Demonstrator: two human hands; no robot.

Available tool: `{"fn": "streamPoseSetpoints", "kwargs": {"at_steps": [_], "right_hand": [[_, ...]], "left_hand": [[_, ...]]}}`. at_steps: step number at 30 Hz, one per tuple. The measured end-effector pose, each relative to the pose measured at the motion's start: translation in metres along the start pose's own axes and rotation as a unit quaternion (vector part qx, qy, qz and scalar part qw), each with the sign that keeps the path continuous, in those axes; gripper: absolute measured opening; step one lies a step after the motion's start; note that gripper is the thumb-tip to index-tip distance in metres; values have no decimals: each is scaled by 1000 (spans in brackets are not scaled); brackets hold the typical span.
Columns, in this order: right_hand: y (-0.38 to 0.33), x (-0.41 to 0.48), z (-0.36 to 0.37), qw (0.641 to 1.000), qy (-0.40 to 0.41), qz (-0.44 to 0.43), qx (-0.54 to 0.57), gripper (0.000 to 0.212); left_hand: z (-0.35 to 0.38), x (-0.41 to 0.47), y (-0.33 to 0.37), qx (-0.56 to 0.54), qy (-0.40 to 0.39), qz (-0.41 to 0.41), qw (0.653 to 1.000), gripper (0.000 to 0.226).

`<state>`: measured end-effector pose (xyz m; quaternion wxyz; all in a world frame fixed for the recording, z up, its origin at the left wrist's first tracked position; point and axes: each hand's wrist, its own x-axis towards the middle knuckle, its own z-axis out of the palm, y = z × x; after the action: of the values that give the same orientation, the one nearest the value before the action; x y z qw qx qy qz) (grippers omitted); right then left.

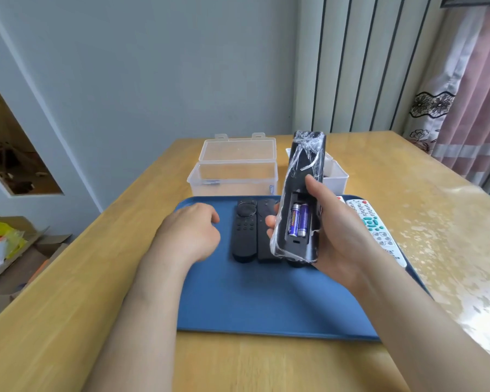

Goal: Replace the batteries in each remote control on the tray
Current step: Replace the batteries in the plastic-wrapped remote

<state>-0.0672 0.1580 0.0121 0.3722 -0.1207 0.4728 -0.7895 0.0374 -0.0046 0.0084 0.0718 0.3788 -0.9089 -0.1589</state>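
Right hand (pixel 340 239) gripping wrapped remote (pixel 303 168), batteries (pixel 299 223) exposed, above tray (pixel 252 301); left hand (pixel 190 233) curled alongside, contents hidden

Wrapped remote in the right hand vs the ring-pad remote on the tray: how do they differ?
The wrapped remote is held tilted in the right hand; the ring-pad remote lies flat on the tray. The wrapped remote shows its open bay with two batteries; the ring-pad remote shows buttons. Both are black.

The right hand (pixel 337 236) is gripping a plastic-wrapped black remote (pixel 303 171), two batteries (pixel 299 223) showing between its fingers (pixel 270 222) and thumb. The left hand (pixel 190 230) is resting curled on the blue tray (pixel 252 301).
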Motion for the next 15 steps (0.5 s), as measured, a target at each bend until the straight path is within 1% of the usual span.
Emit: {"fn": "streamPoseSetpoints", "kwargs": {"at_steps": [1,2,3,4,5,6,7,8,9,10,13,15], "right_hand": [[0,-1,0,1000,-2,3,-3,43],[0,-1,-1,1000,-6,5,-3,47],[0,-1,-1,1000,-9,7,-3,51],[0,-1,-2,1000,-10,7,-4,54],[0,0,-2,1000,-10,3,-10,57],[0,0,-3,1000,-12,-4,-18,58],[1,1,-5,999,-17,-11,-28,58],[0,2,-6,999,-24,-16,-36,58],[0,2,-7,998,-33,-18,-43,59],[-2,1,-8,998,-42,-18,-46,60],[-5,-2,-7,997,-57,-20,-38,57],[-5,-2,-7,997,-59,-33,-33,55]], "left_hand": [[-2,-1,2,17,-4,1,1000,45],[-5,-2,4,20,24,16,999,43],[-8,-3,8,1,80,53,995,40],[-10,-6,13,-54,148,113,981,35],[-13,-12,20,-143,199,185,952,30],[-15,-19,30,-232,204,248,918,25],[-14,-26,40,-292,181,297,891,22],[-10,-31,47,-312,158,331,876,17],[-5,-34,52,-296,148,357,873,12],[0,-35,56,-265,145,374,877,12],[9,-31,55,-196,146,391,887,26],[7,-31,55,-189,146,393,888,34]]}}
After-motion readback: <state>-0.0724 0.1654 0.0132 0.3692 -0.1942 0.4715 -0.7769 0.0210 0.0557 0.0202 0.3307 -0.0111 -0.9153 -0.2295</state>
